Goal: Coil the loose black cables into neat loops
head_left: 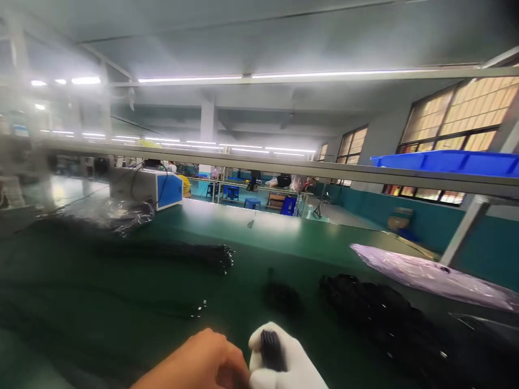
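At the bottom middle my left hand (203, 359), bare, has its fingers curled in; what they hold, if anything, is hidden. Right beside it my right hand (290, 359), in a white glove, is closed around a small ribbed black piece (272, 350). Beyond the hands, a blurred dark item (283, 297) lies on the green table (251, 259). A bundle of black cables (190, 255) with shiny ends lies to the left, and a few thin cable ends (199, 308) show nearer my left hand.
A large heap of black parts (385, 324) covers the right side, with a pinkish plastic bag (430, 275) behind it. Clear plastic bags (117, 213) and a blue-and-white box (168, 190) stand at the back left. A metal rail (243, 160) crosses above, bearing a blue tray (450, 163).
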`<state>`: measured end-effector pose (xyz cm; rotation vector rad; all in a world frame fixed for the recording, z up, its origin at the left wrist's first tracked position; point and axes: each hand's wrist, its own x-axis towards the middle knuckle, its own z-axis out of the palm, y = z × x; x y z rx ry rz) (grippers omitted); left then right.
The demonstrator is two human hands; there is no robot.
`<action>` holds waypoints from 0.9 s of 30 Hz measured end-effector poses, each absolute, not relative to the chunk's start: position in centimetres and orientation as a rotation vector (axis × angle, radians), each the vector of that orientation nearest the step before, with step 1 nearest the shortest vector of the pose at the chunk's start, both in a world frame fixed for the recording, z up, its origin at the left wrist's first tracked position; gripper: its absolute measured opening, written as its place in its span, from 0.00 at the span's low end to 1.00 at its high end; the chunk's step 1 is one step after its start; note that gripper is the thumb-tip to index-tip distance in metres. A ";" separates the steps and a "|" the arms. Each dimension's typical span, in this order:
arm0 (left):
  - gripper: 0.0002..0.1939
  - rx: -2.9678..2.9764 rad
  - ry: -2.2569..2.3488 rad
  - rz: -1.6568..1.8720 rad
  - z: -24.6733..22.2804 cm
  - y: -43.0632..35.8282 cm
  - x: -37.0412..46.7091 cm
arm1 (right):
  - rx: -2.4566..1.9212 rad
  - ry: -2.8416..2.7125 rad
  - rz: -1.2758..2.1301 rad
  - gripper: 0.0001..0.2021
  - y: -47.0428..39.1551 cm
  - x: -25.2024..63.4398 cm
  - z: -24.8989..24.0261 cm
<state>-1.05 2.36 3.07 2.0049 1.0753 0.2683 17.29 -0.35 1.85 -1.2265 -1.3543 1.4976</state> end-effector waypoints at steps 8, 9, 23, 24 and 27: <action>0.06 1.799 1.003 0.495 0.8 2.9 -1.4 | -1.215 -1.249 1.504 0.29 0.4 18.1 -0.3; 0.06 1.835 1.018 0.506 0.7 3.0 -1.6 | -1.249 -1.258 1.495 0.31 0.4 18.1 -0.4; 0.30 2.089 1.195 0.178 1.8 2.6 1.2 | -1.648 -1.585 1.123 0.43 0.2 16.2 -1.9; 0.29 2.075 1.136 0.156 1.8 3.1 0.9 | -1.602 -1.614 1.116 0.42 0.0 16.1 -1.4; 0.19 1.914 0.899 0.186 1.5 4.5 -0.1 | -1.514 -1.679 1.076 0.27 -0.3 16.3 -0.1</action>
